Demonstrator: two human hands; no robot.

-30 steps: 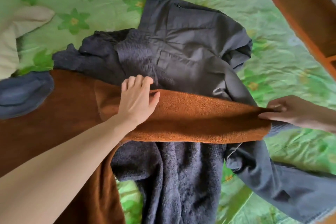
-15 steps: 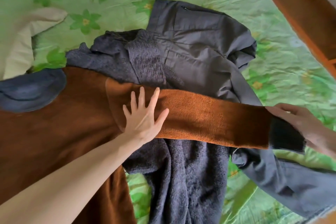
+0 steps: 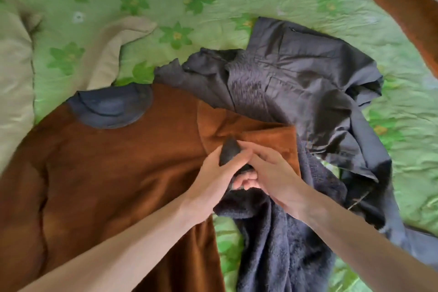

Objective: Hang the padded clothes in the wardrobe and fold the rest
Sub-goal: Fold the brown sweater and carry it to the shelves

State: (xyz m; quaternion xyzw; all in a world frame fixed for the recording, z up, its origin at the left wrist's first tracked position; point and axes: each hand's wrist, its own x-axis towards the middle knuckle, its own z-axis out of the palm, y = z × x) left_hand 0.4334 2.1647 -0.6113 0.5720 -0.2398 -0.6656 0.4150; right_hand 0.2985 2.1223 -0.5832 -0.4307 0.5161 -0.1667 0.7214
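One fuzzy brown sweater (image 3: 118, 173) is half folded; my left hand (image 3: 213, 178) and right hand (image 3: 272, 173) pinch its dark cuff (image 3: 230, 152). The grey fleece-lined jacket (image 3: 308, 83) beside them waits.

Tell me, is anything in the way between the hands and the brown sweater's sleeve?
No, nothing visible is in the way. The left hand and the right hand are already on the brown sweater, holding its dark cuff where the sleeve is folded back across the body. The grey jacket lies underneath and beside it.
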